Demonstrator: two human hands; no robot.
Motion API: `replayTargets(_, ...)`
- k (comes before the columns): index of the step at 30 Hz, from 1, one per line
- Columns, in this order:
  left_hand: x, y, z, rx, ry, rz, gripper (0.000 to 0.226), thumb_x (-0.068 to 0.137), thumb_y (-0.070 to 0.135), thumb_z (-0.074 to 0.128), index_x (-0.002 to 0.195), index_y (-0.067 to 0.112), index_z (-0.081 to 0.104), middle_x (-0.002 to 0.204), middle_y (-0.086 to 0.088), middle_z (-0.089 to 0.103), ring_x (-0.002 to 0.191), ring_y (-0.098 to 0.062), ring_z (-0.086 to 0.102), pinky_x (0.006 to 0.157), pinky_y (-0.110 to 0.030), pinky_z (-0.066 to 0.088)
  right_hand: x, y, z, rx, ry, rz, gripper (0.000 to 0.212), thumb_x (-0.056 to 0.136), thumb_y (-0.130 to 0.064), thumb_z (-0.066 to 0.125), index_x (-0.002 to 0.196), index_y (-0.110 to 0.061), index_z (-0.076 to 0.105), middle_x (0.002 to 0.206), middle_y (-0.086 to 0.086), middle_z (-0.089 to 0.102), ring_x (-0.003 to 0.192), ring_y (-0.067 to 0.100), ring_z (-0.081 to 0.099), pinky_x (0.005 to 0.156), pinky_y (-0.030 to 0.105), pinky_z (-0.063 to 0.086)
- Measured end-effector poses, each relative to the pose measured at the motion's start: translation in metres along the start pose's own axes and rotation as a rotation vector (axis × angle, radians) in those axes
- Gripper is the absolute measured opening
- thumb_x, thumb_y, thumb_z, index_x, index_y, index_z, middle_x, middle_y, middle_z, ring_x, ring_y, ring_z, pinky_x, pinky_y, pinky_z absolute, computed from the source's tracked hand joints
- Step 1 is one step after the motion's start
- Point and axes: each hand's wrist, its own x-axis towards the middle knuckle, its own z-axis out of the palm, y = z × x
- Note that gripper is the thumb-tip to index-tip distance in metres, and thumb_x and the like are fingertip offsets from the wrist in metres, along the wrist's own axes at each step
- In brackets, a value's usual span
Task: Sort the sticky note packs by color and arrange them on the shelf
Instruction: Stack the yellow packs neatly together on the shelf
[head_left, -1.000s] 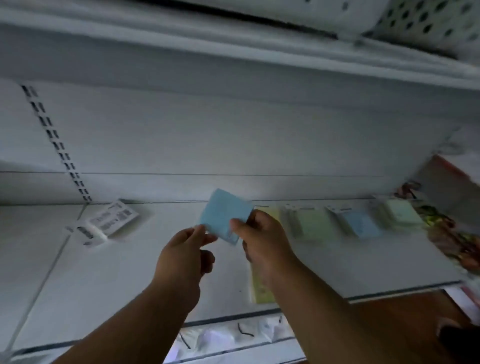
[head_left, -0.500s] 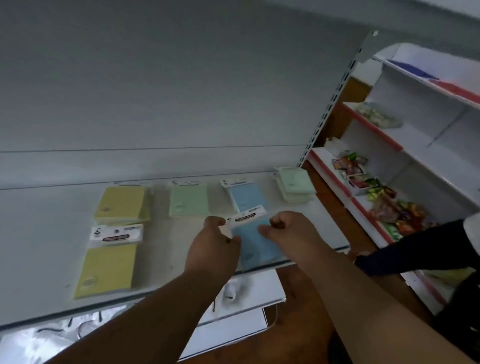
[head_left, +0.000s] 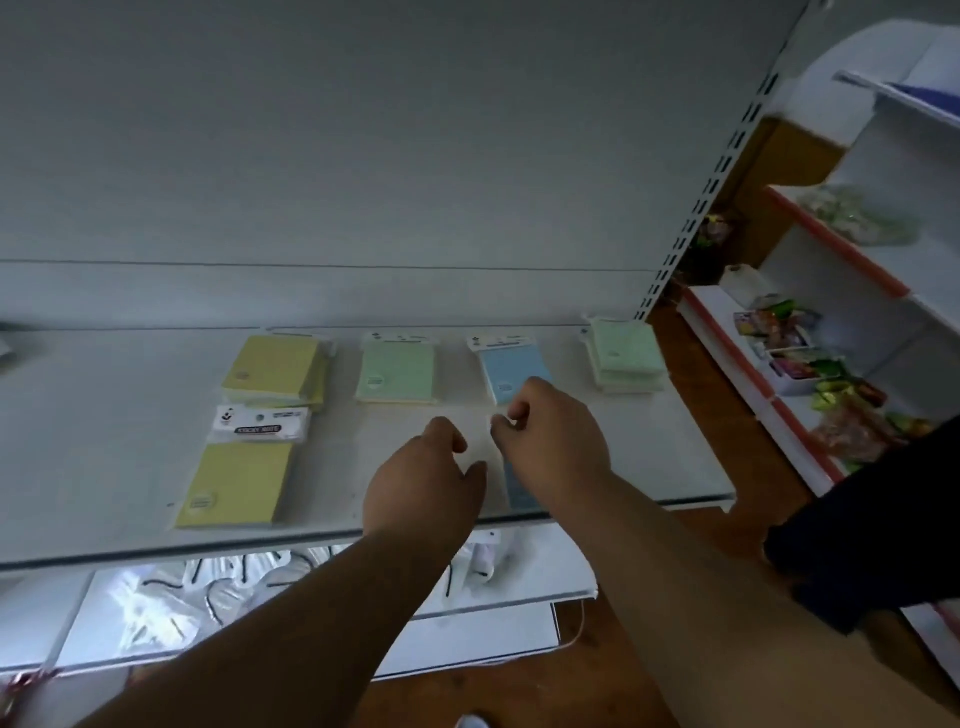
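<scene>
Head view, we record: white metal shelf (head_left: 130, 467). Our right hand (head_left: 556, 441) pinches the blue pack (head_left: 522, 488) lying flat beneath its fingers; our left hand (head_left: 423, 488) beside it, fingers loosely curled, holding nothing. Beyond the fingertips: another blue pack (head_left: 511, 371), green pack (head_left: 397, 374), green stack (head_left: 626, 356). Left of them: yellow stack (head_left: 275, 371), yellow pack (head_left: 239, 480). All flat, rectangular, film-wrapped.

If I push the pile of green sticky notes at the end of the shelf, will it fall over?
Probably not. The green pile is low, flat and wide, so it should slide rather than tip. Its packs look slightly uneven, so the top ones might slip off. It sits near the shelf end, so push gently.
</scene>
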Motion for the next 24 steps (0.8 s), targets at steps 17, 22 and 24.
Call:
replayTargets(17,0.018,-0.335,-0.269,-0.014,0.294,-0.415,0.03,0.083,0.038,0.063,0.109,0.03,0.053,0.077,0.015,0.062,0.08,-0.013,0.058,0.067,-0.026,0.041,-0.022,-0.384,0.23,0.004,-0.277,-0.515,0.019,0.088,-0.037,0.057,0.101,-0.024,0.059,0.108,-0.003,0.059,0.087,0.019,0.06,0.072,0.03,0.049)
replayTargets(22,0.042,-0.393,-0.311,-0.057,0.194,-0.428,0.03,0.086,0.035,0.062,0.113,0.028,0.054,0.079,0.017,0.058,0.081,-0.012,0.056,0.067,-0.026,0.04,0.012,-0.458,0.283,-0.259,-0.292,-0.534,0.058,0.089,-0.05,0.054,0.137,-0.02,0.042,0.148,0.006,0.035,0.117,0.031,0.055,0.085,0.037,0.047)
replayTargets(24,0.052,-0.402,-0.316,-0.073,0.152,-0.411,0.031,0.086,0.036,0.062,0.114,0.028,0.053,0.08,0.017,0.058,0.082,-0.013,0.058,0.067,-0.027,0.043,0.024,-0.466,0.299,-0.401,-0.346,-0.46,0.066,0.086,-0.055,0.053,0.141,-0.021,0.035,0.147,0.007,0.035,0.119,0.033,0.053,0.084,0.04,0.046)
